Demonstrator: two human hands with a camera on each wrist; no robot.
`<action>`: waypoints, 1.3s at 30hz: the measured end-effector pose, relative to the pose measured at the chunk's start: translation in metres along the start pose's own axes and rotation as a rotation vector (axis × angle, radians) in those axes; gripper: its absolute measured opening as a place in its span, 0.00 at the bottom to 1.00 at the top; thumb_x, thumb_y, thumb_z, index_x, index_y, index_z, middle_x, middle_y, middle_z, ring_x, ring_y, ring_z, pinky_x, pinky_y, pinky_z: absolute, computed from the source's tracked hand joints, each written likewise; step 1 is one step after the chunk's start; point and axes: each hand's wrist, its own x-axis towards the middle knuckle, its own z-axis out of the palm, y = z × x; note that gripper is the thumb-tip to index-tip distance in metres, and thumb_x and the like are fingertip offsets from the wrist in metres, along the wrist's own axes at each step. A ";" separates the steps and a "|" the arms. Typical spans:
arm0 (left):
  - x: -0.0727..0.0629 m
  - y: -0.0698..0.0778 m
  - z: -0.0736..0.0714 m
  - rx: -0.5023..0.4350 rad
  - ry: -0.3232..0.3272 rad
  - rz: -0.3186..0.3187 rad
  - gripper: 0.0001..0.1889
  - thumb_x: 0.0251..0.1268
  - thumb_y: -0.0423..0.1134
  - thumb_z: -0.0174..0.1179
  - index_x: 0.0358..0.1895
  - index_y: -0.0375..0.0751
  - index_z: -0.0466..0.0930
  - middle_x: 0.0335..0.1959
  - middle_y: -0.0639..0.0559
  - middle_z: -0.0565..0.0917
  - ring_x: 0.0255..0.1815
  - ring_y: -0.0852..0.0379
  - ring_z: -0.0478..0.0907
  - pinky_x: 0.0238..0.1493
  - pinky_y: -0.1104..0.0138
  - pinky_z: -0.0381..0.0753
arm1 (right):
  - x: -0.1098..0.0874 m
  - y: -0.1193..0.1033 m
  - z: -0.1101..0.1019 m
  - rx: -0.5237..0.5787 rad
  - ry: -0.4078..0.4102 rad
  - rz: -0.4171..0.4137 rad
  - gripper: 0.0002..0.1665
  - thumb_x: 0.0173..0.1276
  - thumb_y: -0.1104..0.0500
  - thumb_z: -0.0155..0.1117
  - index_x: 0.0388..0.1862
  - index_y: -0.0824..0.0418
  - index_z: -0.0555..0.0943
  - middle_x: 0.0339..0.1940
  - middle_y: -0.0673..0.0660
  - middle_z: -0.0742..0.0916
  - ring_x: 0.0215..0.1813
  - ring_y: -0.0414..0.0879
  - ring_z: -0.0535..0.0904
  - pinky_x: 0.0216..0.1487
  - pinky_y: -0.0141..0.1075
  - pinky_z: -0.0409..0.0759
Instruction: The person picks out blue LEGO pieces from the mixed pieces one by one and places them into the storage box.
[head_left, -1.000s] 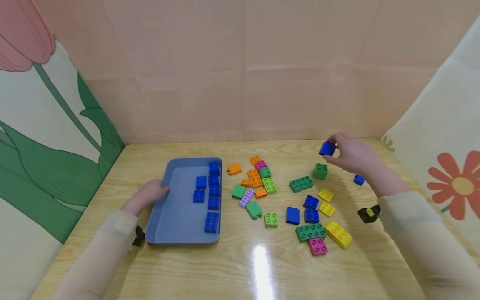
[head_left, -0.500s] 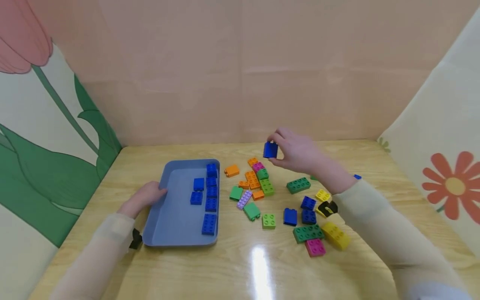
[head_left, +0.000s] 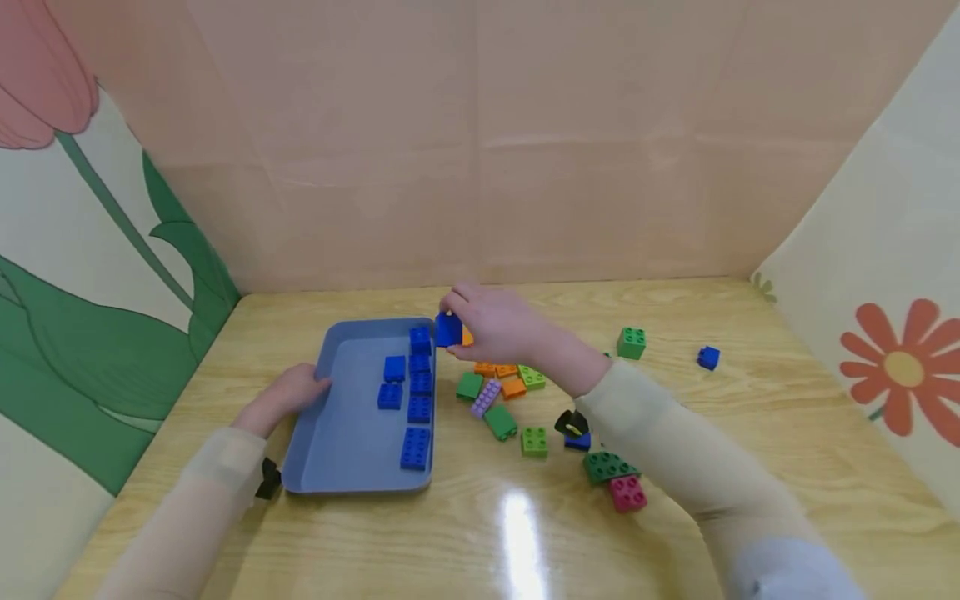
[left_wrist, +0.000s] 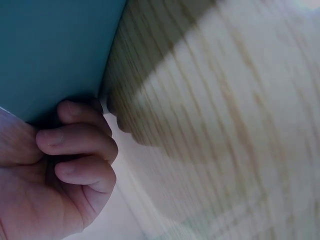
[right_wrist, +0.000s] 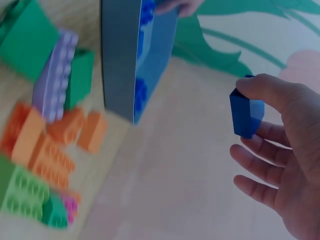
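Note:
My right hand (head_left: pixel 506 327) pinches a blue toy building brick (head_left: pixel 448 330) just beyond the right rim of the blue-grey tray (head_left: pixel 341 454). In the right wrist view, thumb and forefinger grip this blue brick (right_wrist: pixel 242 114), while the other fingers are spread apart from it. My left hand (head_left: pixel 285 395) holds the tray's left side, thumb over the rim. Its curled fingers (left_wrist: pixel 85 142) lie against the tray's outer wall in the left wrist view. Inside the tray, several blue bricks (head_left: pixel 420 383) line the right wall, and two more blue bricks (head_left: pixel 392 381) sit beside them.
Green, orange and lilac bricks (head_left: pixel 486 398) lie right of the tray. Farther right are a green brick (head_left: pixel 632 342), a small blue brick (head_left: pixel 708 357), a dark green brick (head_left: pixel 607 468) and a pink brick (head_left: pixel 627 494). My right forearm hides other bricks. A fabric backdrop (head_left: pixel 480 167) rises behind the table.
My right hand has carried the blue brick leftward from the table's right side to the tray's right rim. My left hand has kept its hold on the tray.

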 end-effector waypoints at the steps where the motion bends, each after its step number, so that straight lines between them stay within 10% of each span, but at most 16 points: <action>1: 0.000 0.001 0.000 -0.001 0.001 0.007 0.19 0.77 0.38 0.43 0.52 0.21 0.72 0.32 0.42 0.76 0.33 0.50 0.74 0.36 0.60 0.75 | 0.003 -0.003 0.002 -0.006 -0.003 -0.014 0.30 0.64 0.45 0.68 0.56 0.62 0.74 0.47 0.54 0.77 0.40 0.44 0.73 0.40 0.36 0.76; 27: -0.006 0.008 -0.003 0.006 0.029 0.094 0.16 0.76 0.38 0.44 0.42 0.24 0.74 0.28 0.43 0.74 0.31 0.49 0.74 0.35 0.59 0.75 | 0.046 -0.075 0.072 -0.086 -0.259 -0.131 0.34 0.65 0.39 0.65 0.60 0.59 0.75 0.50 0.52 0.80 0.50 0.44 0.75 0.50 0.35 0.75; 39: -0.005 0.008 -0.002 0.011 0.023 0.073 0.20 0.76 0.37 0.44 0.52 0.17 0.71 0.38 0.36 0.78 0.38 0.46 0.76 0.41 0.56 0.77 | 0.047 -0.092 0.086 -0.104 -0.358 -0.165 0.33 0.65 0.37 0.63 0.61 0.56 0.77 0.56 0.52 0.80 0.57 0.45 0.73 0.56 0.39 0.73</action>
